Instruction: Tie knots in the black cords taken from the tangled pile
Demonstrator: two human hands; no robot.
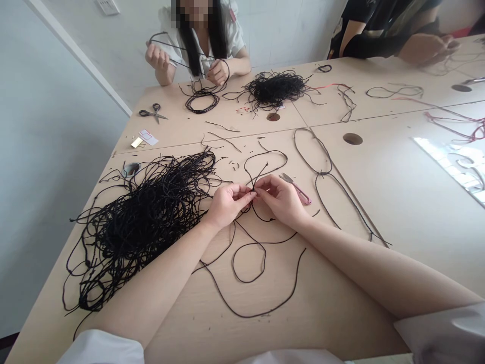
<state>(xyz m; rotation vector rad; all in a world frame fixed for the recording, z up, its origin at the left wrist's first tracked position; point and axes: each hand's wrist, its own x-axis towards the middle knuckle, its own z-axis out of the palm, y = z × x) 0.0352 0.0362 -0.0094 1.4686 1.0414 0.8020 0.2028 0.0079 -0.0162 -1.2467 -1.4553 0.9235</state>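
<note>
Head | left fingers (238, 189), right fingers (267, 196) pinching black cord (266, 165) | label card (149, 137): print illegible

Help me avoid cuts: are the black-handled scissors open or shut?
Open: the scissors lie with their handles apart and their two blades spread.

Lt-wood tbl (409, 217) w/ round holes (352, 138), pale back wall (280, 38) w/ plate (108, 6), prob a socket.
</note>
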